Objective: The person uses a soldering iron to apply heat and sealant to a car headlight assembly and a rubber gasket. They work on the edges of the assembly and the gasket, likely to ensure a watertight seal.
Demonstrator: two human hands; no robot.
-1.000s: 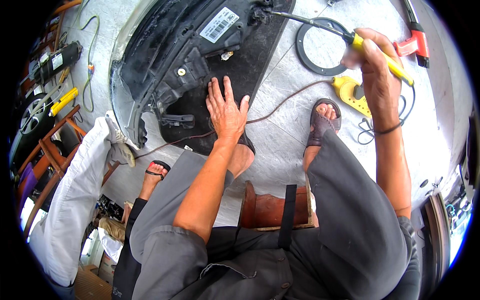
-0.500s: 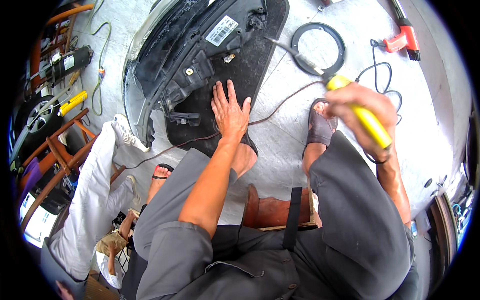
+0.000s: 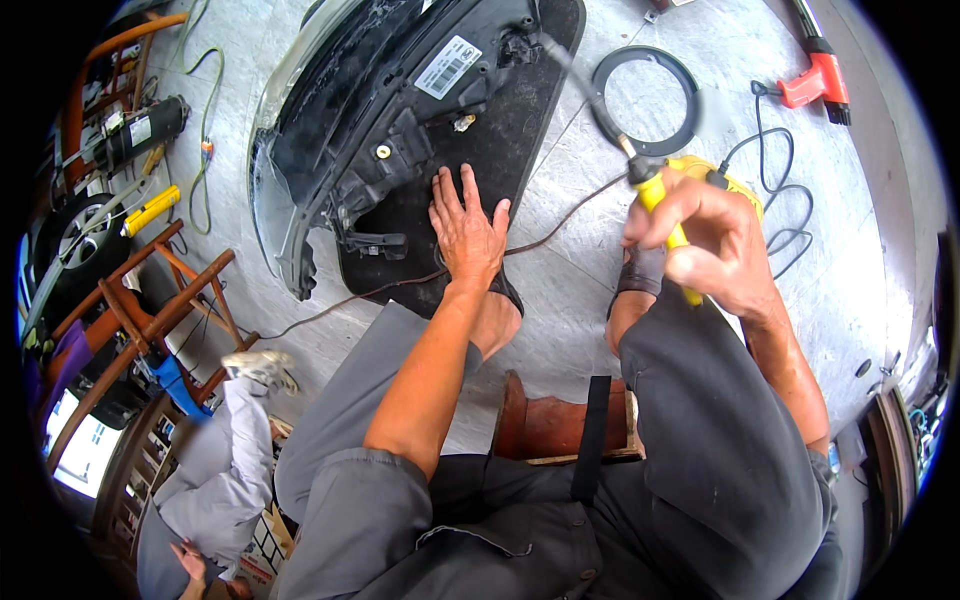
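My left hand [image 3: 467,235] lies flat on a black mat [image 3: 515,160], fingers stretched out, beside a car headlight [image 3: 375,150]. The headlight rests on the mat with its black housing and white label facing up and its clear lens at the left. In my right hand [image 3: 725,240] is a tool with a yellow handle [image 3: 653,193], a black collar and a long thin metal shaft. The shaft points up and left toward the headlight's housing; its end is blurred, so I cannot tell its exact kind or whether it touches.
A black ring [image 3: 598,85] and a red heat gun [image 3: 818,80] with a black cord lie on the grey floor. Behind my right hand is a yellow casing [image 3: 748,195] with a black plug. A brown cable [image 3: 575,212] crosses the floor. Another person crouches at lower left.
My right hand has moved slightly left and down, turning the yellow-handled tool steeper. My left hand stays flat on the mat. The person at left has moved down and back.
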